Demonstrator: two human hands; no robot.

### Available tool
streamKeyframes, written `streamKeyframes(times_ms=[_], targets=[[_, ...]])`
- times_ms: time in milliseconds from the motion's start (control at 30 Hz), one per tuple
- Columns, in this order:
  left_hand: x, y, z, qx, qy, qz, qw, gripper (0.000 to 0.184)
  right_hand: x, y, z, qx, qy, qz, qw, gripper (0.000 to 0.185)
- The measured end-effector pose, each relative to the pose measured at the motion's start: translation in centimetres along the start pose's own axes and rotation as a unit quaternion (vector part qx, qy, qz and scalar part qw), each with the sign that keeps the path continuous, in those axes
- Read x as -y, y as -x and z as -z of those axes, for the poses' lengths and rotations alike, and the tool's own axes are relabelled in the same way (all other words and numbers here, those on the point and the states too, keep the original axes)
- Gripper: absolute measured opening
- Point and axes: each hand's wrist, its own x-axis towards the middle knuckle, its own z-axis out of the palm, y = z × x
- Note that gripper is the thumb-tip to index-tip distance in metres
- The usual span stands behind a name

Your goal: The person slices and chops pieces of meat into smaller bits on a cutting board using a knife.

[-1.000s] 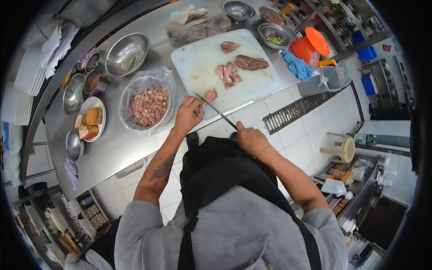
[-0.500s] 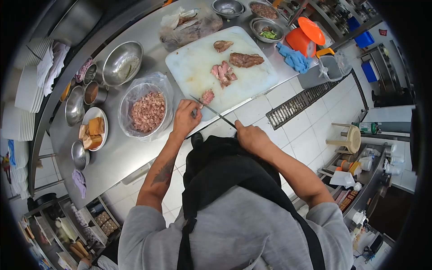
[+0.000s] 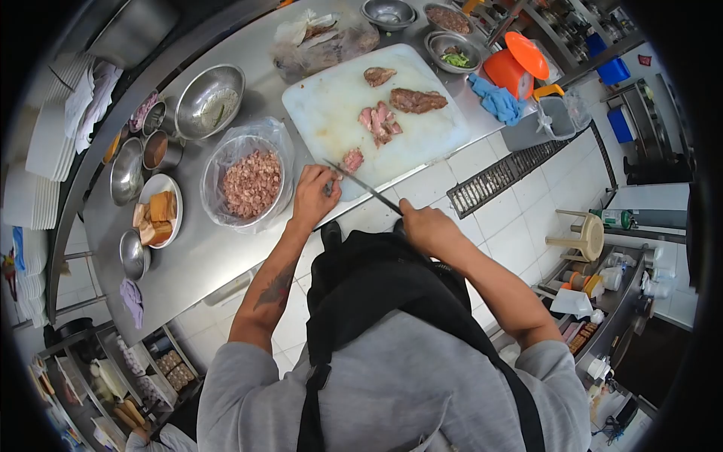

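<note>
Forearms [image 3: 267, 294] angle fwd & inward, elbows bent, at a steel surface [image 3: 181, 252]. R hand [image 3: 431, 230], clenched round the handle, grips a knife [image 3: 369, 190]; its long axis runs diagonally, tip pointing fwd & left. The blade sits btwn the hands, over the near corner of a white cutting board [image 3: 324, 105], just beside a pc. of meat [image 3: 352, 160]. L hand [image 3: 316, 194] curls its fingers near the blade; can't tell if they pinch anything. Bag-lined bowl [image 3: 285, 188] of diced meat [image 3: 251, 183] stands to its left.

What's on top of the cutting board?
Two larger meat chunks, cut pieces, a small chopped pile by the knife. Whatever the left hand covers can't be seen.
</note>
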Motion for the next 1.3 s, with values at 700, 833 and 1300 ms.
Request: streamKeyframes(times_ms=[700, 833, 1300], targets=[[-2.0, -1.8, -6.8, -0.048, -0.048, 0.142, 0.988, 0.06, -10.0, -1.7, 0.0, 0.123, -0.35, -0.089, 0.925, 0.028], [-4.1, -4.3, -11.0, -0.052, -0.161, 0.183, 0.968, 0.064, -8.8, -3.7, -2.9, 0.127, -0.444, -0.075, 0.884, 0.027], [3.9, -5.3, 6.1, -0.5, 0.066, 0.234, 0.831, 0.039, 3.7, -3.7, 3.2, 0.073, -0.137, 0.208, 0.966, 0.041]])
